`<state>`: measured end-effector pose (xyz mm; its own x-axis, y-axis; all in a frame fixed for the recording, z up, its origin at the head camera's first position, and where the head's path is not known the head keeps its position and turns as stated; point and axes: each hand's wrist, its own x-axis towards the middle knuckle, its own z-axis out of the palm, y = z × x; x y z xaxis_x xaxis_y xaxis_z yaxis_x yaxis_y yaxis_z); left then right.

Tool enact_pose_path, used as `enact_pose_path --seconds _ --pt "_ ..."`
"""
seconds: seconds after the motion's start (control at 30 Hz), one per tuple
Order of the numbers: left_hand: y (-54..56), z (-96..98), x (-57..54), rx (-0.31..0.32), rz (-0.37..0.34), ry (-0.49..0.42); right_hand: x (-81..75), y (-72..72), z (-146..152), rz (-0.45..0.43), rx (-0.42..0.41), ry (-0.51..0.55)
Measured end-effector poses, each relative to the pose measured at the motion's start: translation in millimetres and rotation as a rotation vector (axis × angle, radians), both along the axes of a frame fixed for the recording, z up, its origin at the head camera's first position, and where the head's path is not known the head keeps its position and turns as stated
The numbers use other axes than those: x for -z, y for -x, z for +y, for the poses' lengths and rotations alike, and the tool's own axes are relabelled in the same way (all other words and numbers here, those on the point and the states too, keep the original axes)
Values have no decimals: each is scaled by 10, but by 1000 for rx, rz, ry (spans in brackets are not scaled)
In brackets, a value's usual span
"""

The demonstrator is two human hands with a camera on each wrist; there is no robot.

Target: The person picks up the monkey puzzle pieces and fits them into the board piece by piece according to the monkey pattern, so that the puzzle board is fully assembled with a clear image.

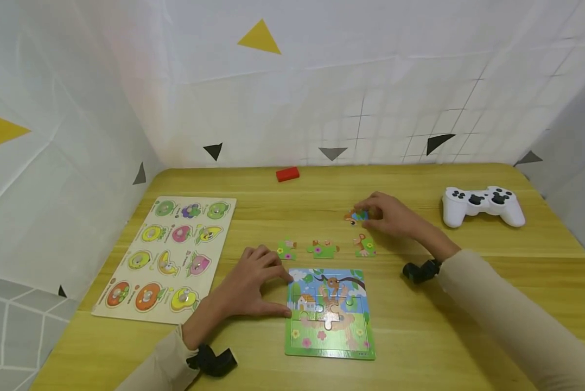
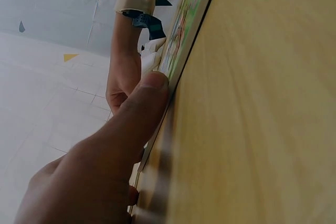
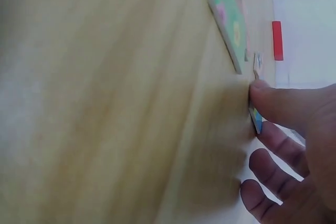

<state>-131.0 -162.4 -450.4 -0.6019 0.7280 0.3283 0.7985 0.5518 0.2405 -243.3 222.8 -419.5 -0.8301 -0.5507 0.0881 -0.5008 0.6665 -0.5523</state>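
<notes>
My right hand [image 1: 389, 215] is over a blue and orange puzzle piece [image 1: 356, 216] behind the board, thumb at one edge and index finger at the other. In the right wrist view this piece [image 3: 256, 114] lies flat or nearly so; any gap below it is hard to tell. My left hand [image 1: 253, 282] rests at the left side of the square jigsaw board [image 1: 330, 353], its thumb touching the edge and its fingers near the upper left corner. Between board and right hand lie a flowered green piece [image 1: 286, 250], a wider green piece [image 1: 323, 250] and a third piece [image 1: 364, 246].
A wooden fruit peg board [image 1: 224, 239] lies on the left, close to my left forearm. A white game controller [image 1: 483, 202] sits at the right, beyond my right forearm. Near the back edge of the wooden table [image 1: 409, 347] is a red block [image 1: 287, 174].
</notes>
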Motion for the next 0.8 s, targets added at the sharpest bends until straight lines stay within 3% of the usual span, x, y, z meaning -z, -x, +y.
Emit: enact_pose_path --seconds 0.27,0.6,0.8 --pt "-4 2 -12 -1 -7 -1 -31 29 -1 -94 3 5" --pt "5 -1 -7 -5 -2 6 -36 44 6 -129 45 53" --pt "6 -4 -16 -8 -22 7 -1 52 9 -95 69 66"
